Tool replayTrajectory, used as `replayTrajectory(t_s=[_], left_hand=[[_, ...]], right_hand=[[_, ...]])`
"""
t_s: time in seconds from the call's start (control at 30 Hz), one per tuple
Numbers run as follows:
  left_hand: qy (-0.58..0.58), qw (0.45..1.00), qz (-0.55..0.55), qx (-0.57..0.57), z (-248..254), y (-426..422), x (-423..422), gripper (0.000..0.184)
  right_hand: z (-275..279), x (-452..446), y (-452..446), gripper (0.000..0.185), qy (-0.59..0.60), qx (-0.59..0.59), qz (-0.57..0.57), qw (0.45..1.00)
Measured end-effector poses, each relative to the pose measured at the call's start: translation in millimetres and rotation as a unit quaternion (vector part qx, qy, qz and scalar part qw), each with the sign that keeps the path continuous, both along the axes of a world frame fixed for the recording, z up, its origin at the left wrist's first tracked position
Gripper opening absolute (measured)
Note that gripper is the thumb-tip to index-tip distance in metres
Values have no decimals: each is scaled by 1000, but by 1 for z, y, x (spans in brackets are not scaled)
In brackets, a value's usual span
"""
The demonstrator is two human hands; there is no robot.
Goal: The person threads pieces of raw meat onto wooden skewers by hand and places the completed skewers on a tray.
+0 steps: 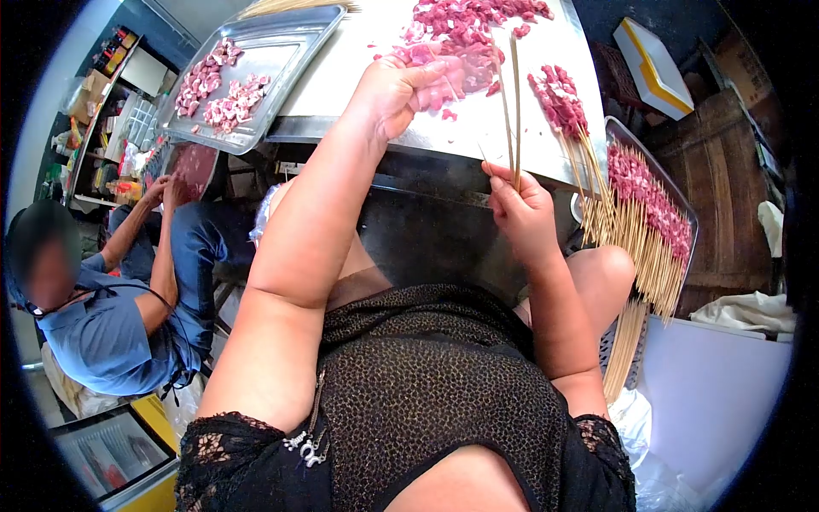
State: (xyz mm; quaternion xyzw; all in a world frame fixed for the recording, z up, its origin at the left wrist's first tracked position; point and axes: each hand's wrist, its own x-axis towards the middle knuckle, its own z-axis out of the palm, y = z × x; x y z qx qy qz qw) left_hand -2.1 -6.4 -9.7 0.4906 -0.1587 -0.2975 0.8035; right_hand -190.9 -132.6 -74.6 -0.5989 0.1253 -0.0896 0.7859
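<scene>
My left hand (394, 92) is over the white work surface (320, 101), its fingers bent round a thin clear film or glove with pink meat showing at it; exactly what they grip is blurred. My right hand (522, 205) is at the surface's front edge, closed on the lower ends of thin wooden skewers (515, 111) that point up and away. Pieces of red meat (467, 30) lie heaped beyond my left hand. Right of the skewers in my right hand, several loaded meat skewers (559, 101) lie together, their bare sticks over the edge.
A metal tray (294, 53) with two piles of pale meat stands at the left. At the right, another tray (693, 224) holds many loaded skewers. A person in a blue shirt (102, 328) sits at the left. A white and yellow box (653, 68) is at the back right.
</scene>
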Motion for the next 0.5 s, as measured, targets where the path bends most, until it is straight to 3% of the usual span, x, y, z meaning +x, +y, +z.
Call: replayTrajectory(t_s=[0.1, 0.23, 0.27, 0.5], left_hand=[[-18, 1000, -17, -6, 2, 3, 0, 28], [44, 997, 5, -57, 1, 2, 4, 24], [54, 996, 40, -57, 0, 3, 7, 24], [29, 998, 15, -47, -2, 5, 11, 28]], right_hand=[[-2, 0, -7, 24, 12, 34, -29, 999], [-3, 0, -9, 23, -4, 27, -27, 999], [-3, -1, -8, 23, -11, 10, -33, 999], [-8, -4, -9, 21, -5, -48, -17, 999]])
